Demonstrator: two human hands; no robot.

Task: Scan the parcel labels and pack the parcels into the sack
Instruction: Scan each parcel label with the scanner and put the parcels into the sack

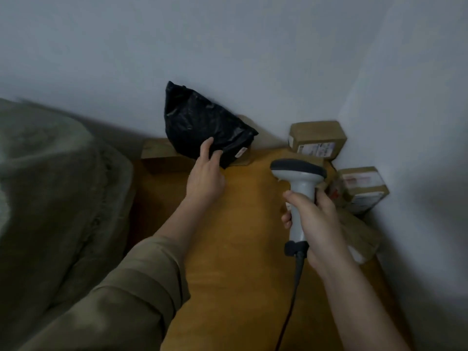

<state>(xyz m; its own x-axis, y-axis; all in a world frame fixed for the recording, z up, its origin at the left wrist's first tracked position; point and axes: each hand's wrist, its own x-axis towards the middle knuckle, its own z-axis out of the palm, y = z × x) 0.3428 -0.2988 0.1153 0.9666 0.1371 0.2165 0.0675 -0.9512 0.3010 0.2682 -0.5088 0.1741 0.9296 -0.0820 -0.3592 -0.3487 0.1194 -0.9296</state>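
Note:
A black plastic parcel with a small white label at its lower right corner leans against the wall at the back of the wooden table. My left hand reaches up to it, its straight fingers touching the parcel's lower edge. To the right, my right hand grips the handle of a grey barcode scanner, whose head points toward the back of the table. A large grey-green sack bulges at the left.
Cardboard parcels stand along the back and right: one box under the black parcel, a labelled box in the corner, another by the right wall, and a brown paper packet nearer. The scanner cable trails toward me.

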